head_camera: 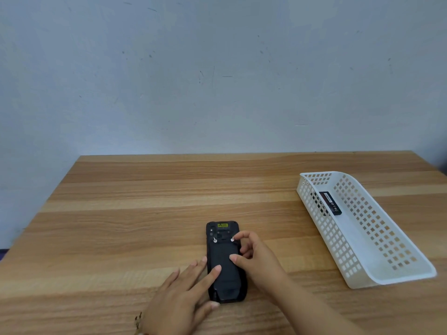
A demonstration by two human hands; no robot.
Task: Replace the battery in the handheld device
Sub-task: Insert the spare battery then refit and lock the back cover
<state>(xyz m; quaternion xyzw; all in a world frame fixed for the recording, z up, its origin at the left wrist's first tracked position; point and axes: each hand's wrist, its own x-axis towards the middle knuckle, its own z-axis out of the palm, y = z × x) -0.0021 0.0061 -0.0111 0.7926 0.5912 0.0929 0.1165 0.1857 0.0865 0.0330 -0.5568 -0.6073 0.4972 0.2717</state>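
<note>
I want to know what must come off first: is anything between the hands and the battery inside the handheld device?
Yes. The back cover is on the handheld device, held by two silver latches; the right hand pinches one.

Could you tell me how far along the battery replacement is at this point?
Early. Nothing looks done: the device lies face down, back cover on. The left hand steadies it while the right hand works the right latch. The battery waits in the basket.
</note>
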